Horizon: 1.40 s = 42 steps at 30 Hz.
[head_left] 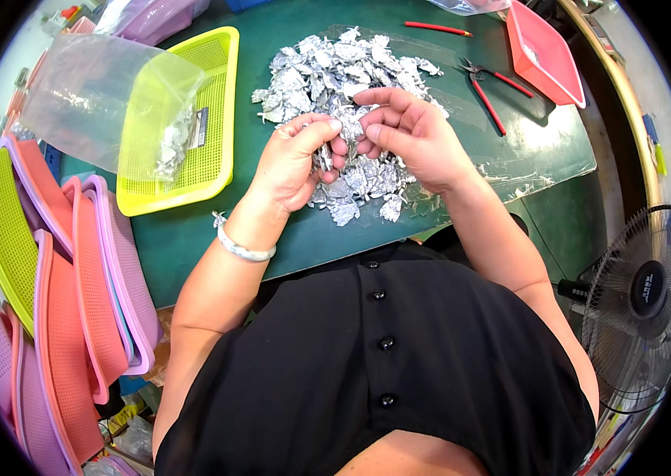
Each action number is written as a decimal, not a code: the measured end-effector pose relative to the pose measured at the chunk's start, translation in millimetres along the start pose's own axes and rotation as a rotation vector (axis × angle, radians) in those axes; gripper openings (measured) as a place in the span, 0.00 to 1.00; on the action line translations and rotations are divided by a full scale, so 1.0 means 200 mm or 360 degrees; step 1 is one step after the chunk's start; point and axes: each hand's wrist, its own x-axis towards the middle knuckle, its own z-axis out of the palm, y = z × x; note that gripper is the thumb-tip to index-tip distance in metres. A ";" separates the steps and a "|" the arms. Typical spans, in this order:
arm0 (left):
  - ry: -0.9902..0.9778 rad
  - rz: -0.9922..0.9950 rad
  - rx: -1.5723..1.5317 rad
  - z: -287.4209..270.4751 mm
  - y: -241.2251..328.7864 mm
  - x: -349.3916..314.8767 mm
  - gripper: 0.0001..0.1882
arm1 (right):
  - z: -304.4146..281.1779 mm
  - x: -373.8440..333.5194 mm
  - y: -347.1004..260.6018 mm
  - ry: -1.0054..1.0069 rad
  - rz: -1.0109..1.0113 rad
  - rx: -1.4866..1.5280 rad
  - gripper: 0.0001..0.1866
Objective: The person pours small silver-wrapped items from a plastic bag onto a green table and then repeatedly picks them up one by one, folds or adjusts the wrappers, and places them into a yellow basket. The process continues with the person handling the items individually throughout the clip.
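A heap of thin, crinkled silver metal pieces (327,67) lies on the green table, with more of them under and in front of my hands. My left hand (297,159), with a pale bangle on its wrist, is closed, its thumb and fingers curled around some silver pieces. Close beside it, my right hand (419,139) has its thumb and fingertips brought together at a silver piece (349,120) between the two hands. The exact shape of the held pieces is partly hidden by my fingers.
A yellow-green basket (232,103) at the left carries a clear plastic bag (90,99) with silver pieces in it. Red-handled nippers (488,103), a red pencil-like tool (437,28) and a red tray (546,67) lie right. Stacked baskets (66,317) stand left; a fan (645,293) right.
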 end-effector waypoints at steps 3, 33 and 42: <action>0.0008 0.0033 -0.0004 -0.01 -0.02 0.01 0.06 | 0.01 -0.01 0.02 0.0027 -0.0013 0.0077 0.19; 0.0041 0.0191 0.0116 0.00 -0.03 0.00 0.08 | 0.02 -0.03 0.04 0.0133 -0.0045 0.0126 0.21; 0.0099 0.0218 0.0205 0.02 -0.03 -0.01 0.07 | 0.03 -0.03 0.03 0.0168 -0.0043 0.0077 0.21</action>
